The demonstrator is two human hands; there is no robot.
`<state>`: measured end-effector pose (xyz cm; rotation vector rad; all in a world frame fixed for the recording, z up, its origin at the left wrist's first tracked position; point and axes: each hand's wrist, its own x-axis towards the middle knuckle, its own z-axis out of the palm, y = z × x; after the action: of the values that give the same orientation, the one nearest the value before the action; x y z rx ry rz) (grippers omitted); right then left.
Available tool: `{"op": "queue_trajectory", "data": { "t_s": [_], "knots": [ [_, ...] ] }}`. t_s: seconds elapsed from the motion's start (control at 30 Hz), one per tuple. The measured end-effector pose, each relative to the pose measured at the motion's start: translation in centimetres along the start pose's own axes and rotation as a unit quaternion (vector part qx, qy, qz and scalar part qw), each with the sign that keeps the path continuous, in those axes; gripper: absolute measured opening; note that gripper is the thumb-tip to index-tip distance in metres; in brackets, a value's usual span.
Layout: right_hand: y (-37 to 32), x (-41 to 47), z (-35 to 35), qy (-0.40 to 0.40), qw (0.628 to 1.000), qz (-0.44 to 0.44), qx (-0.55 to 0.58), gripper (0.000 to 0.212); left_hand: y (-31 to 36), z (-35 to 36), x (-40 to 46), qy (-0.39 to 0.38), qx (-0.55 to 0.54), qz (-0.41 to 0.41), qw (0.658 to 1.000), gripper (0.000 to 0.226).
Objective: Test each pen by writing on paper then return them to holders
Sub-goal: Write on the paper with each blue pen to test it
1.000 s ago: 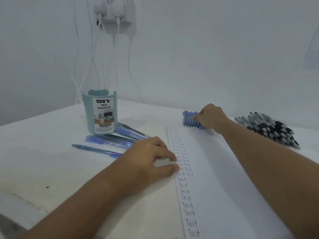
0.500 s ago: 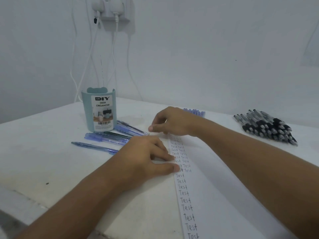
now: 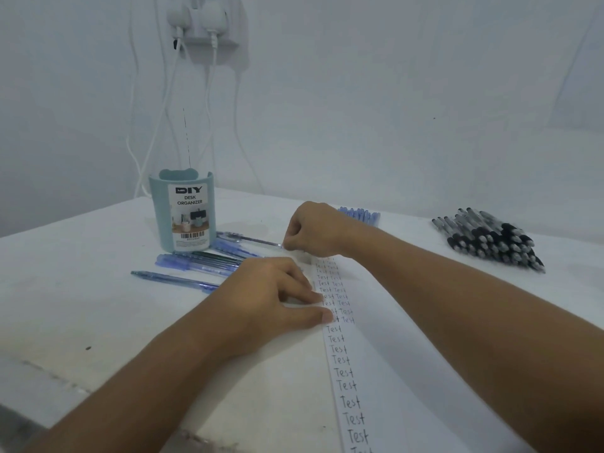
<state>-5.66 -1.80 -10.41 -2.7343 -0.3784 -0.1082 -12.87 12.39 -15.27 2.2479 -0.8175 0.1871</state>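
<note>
A white sheet of paper (image 3: 385, 354) lies on the table, with "Test" written many times down its left edge. My left hand (image 3: 271, 299) rests on that edge, fingertips pressing the sheet flat. My right hand (image 3: 313, 230) is curled at the sheet's top left corner. It pinches the tip end of a blue pen (image 3: 248, 239) that lies pointing toward the teal desk organizer (image 3: 183, 214). Several more blue pens (image 3: 199, 263) lie loose in front of the organizer. A row of blue pens (image 3: 359, 214) shows behind my right wrist.
A heap of black-and-clear pens (image 3: 490, 238) lies at the right on the white table (image 3: 81, 305). White cables (image 3: 157, 125) hang from a wall socket (image 3: 206, 24) behind the organizer. The table's front edge runs along the lower left.
My right hand left the row of blue pens at the back and moved left to the pens beside the organizer, where its fingers curled. The left hand stayed on the paper.
</note>
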Motion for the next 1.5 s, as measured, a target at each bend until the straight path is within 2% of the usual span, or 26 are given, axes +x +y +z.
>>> {"op": "queue_trajectory", "data": {
  "t_s": [0.13, 0.23, 0.5, 0.67, 0.83, 0.93, 1.1, 1.17, 1.3, 1.37, 1.43, 1.5],
  "knots": [
    [0.9, -1.5, -1.2, 0.033, 0.998, 0.04, 0.024, 0.026, -0.1, 0.0, 0.0, 0.0, 0.006, 0.003, 1.0, 0.026],
    [2.5, -2.9, -2.1, 0.065, 0.992, 0.077, 0.078, 0.023, -0.1, 0.0, 0.0, 0.001, 0.009, 0.013, 1.0, 0.026],
    [7.9, -9.4, -3.5, 0.119, 0.943, 0.147, 0.274, 0.021, 0.1, -0.1, -0.1, 0.012, 0.032, 0.03, 0.999, 0.024],
    [9.1, -12.0, -2.7, 0.128, 0.935, 0.148, 0.294, 0.014, 0.5, 0.3, 0.5, 0.096, 0.062, 0.087, 0.99, 0.027],
    [8.5, -12.4, -2.6, 0.147, 0.931, 0.134, 0.305, 0.013, 1.0, 1.2, 2.3, 0.079, 0.177, 0.086, 0.977, 0.046],
    [8.4, -12.4, -2.7, 0.149, 0.93, 0.131, 0.311, 0.013, 0.7, 1.5, 2.7, 0.067, 0.22, 0.089, 0.969, 0.044],
    [8.2, -12.5, -2.9, 0.158, 0.93, 0.113, 0.312, 0.013, 0.3, 1.6, 3.1, 0.103, 0.209, 0.112, 0.966, 0.028],
    [8.1, -12.6, -2.9, 0.164, 0.91, 0.11, 0.364, 0.012, 0.5, 1.8, 3.0, 0.1, 0.19, 0.114, 0.97, 0.026],
    [7.3, -12.6, -3.0, 0.156, 0.804, 0.113, 0.562, 0.01, 0.8, 2.6, 2.3, 0.1, 0.214, 0.152, 0.96, 0.031],
    [6.7, -12.7, -3.0, 0.144, 0.771, 0.102, 0.612, 0.018, 1.0, 2.6, 2.0, 0.096, 0.215, 0.161, 0.958, 0.029],
    [6.1, -12.8, -2.8, 0.136, 0.761, 0.09, 0.628, 0.027, 1.2, 2.5, 1.8, 0.089, 0.194, 0.146, 0.966, 0.021],
    [5.8, -12.8, -2.6, 0.138, 0.768, 0.092, 0.619, 0.03, 1.4, 2.4, 1.8, 0.075, 0.167, 0.135, 0.974, 0.021]
  ]
}}
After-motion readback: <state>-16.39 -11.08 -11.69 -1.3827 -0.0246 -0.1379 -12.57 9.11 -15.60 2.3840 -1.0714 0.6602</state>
